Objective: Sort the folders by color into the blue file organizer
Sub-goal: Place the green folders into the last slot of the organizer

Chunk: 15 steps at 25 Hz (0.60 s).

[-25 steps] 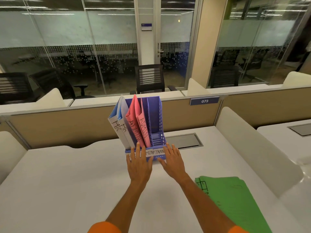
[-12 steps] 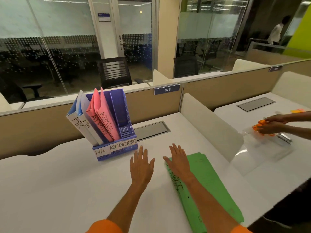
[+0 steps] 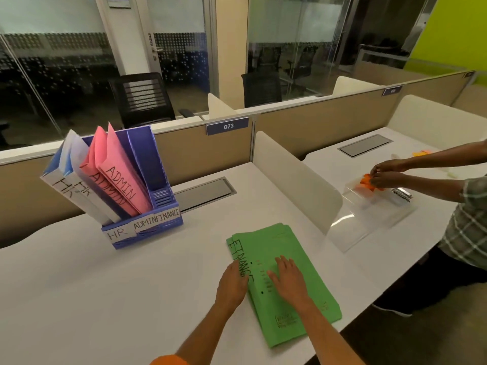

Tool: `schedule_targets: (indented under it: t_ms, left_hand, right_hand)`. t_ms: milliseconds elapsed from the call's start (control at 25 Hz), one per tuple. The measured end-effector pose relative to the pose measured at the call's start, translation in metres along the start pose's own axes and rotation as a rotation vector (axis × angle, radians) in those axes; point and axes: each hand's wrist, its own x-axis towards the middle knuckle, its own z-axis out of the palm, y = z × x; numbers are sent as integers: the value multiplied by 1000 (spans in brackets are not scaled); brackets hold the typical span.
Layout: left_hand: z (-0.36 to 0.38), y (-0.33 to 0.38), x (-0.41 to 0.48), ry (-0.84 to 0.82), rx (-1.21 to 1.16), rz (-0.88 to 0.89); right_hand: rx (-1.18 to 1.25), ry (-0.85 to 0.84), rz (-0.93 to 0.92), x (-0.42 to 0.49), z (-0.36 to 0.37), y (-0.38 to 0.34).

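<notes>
The blue file organizer (image 3: 158, 225) stands at the left of the white desk, labelled HR, ADMIN and FINANCE. Two blue-white HR folders (image 3: 71, 180) lean in its left slot and two pink ADMIN folders (image 3: 121, 177) in the middle slot; the right slot holds nothing. A stack of green FINANCE folders (image 3: 287, 246) lies flat near the desk's front right. My left hand (image 3: 233, 281) touches the stack's left edge, fingers curled at it. My right hand (image 3: 288, 275) rests flat on top of the stack, fingers spread.
A white divider panel (image 3: 295, 180) separates my desk from the one to the right, where another person's hands (image 3: 387, 173) handle orange items over a clear plastic tray (image 3: 369, 219). A grey cable hatch (image 3: 205, 191) lies behind the organizer. The desk's front edge is just right of the folders.
Both hands left the organizer's front and moved right to the green folders. My left hand has now reached the stack's left edge, and my view turned right.
</notes>
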Motion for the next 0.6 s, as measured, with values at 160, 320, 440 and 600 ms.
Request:
schedule_targets:
  t_ms: [160, 320, 440, 600]
  left_hand:
    - [20, -4, 0, -15, -99, -221]
    - [32, 4, 8, -23, -247, -368]
    - [38, 6, 13, -23, -280, -395]
    - [41, 22, 9, -3, -352, -391]
  right_hand:
    - [28, -38, 14, -11, 19, 7]
    - [115, -25, 11, -15, 23, 10]
    - [186, -14, 18, -15, 23, 13]
    - [247, 3, 28, -18, 22, 12]
